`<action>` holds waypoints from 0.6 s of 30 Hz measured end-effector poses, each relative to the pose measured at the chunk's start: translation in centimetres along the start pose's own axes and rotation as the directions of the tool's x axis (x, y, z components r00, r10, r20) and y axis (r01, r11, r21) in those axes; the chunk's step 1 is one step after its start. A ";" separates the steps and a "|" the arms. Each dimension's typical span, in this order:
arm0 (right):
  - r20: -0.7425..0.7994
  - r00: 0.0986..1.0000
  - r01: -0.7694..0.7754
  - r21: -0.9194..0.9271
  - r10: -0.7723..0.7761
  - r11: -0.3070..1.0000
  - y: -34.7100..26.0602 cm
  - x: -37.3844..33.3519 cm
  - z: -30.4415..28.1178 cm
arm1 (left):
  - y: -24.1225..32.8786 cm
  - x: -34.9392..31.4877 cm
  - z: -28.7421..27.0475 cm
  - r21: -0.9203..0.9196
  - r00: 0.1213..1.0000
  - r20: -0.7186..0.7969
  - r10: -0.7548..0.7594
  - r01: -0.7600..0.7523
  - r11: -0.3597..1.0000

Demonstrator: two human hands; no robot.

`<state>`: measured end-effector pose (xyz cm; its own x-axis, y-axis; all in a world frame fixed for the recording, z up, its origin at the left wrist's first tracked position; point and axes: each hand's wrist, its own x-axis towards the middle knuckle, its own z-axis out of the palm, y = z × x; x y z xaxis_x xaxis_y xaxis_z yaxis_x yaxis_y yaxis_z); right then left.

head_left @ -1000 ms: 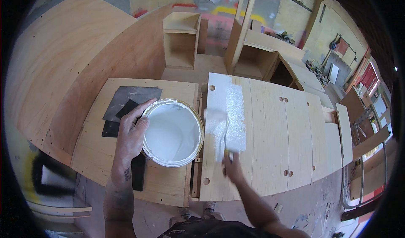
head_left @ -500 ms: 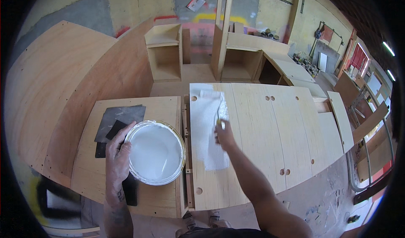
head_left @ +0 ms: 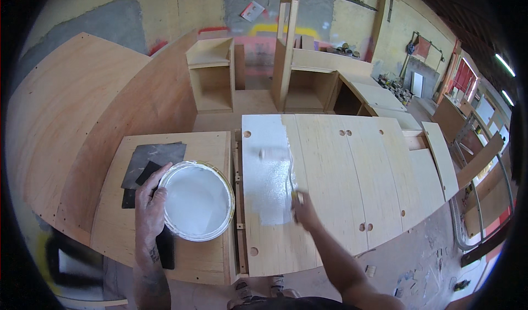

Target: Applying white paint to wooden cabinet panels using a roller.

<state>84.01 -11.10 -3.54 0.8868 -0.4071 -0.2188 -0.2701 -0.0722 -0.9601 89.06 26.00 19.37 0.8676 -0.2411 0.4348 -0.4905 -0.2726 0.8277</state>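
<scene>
My left hand (head_left: 149,202) grips the rim and side of a round bucket of white paint (head_left: 199,202), held tilted over the left wooden panel. In my right hand (head_left: 306,210) is the handle of a paint roller (head_left: 273,154), its sleeve lying against the leftmost cabinet door (head_left: 263,258). White paint coats most of that door's upper and middle part and shines wet below the roller. Bare wood shows at its lower end and along its right side. Round holes mark the door near its corners.
Several unpainted doors (head_left: 352,167) lie to the right. Dark sanding sheets (head_left: 148,161) rest on the left panel (head_left: 115,227). Open wooden cabinets (head_left: 212,90) stand behind, beside a curved plywood side (head_left: 137,90). A metal tube frame (head_left: 459,222) is at the far right.
The roller has moved down the door toward me, with my right hand lower and slightly right. White paint reaches farther right near the top. The bucket stays in my left hand.
</scene>
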 end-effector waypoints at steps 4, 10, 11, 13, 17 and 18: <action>-0.003 0.996 -0.092 0.114 0.093 0.989 5.3 -13.1 -0.4 | 0.0 0.3 0.0 -0.002 1.000 0.007 -0.004 0.004 1.000; -0.040 0.999 -0.015 0.162 0.021 0.987 1.7 -2.2 -0.2 | 0.8 -0.5 -0.1 0.025 1.000 -0.016 0.010 -0.009 1.000; -0.064 0.998 0.031 0.143 -0.022 0.989 0.1 1.9 -1.0 | 0.8 -0.2 0.5 0.027 1.000 -0.021 0.004 -0.003 1.000; -0.104 0.994 0.056 0.186 -0.037 0.981 -3.8 9.7 -1.6 | 0.8 -0.4 0.8 0.043 1.000 -0.026 0.013 -0.012 0.999; -0.088 0.996 0.023 0.199 -0.006 0.980 -8.5 15.8 -2.9 | -0.1 -0.5 1.0 0.041 0.999 -0.044 0.016 -0.014 0.999; -0.070 0.998 0.014 0.197 -0.001 0.980 -8.7 16.0 -3.4 | -0.1 -0.4 1.0 0.041 0.999 -0.042 0.015 -0.013 0.999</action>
<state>99.33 -20.05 1.91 0.8587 -0.4694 -0.2055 -0.1782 0.1025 -0.9786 88.68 25.22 18.72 0.8628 -0.2059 0.4618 -0.5050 -0.3074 0.8065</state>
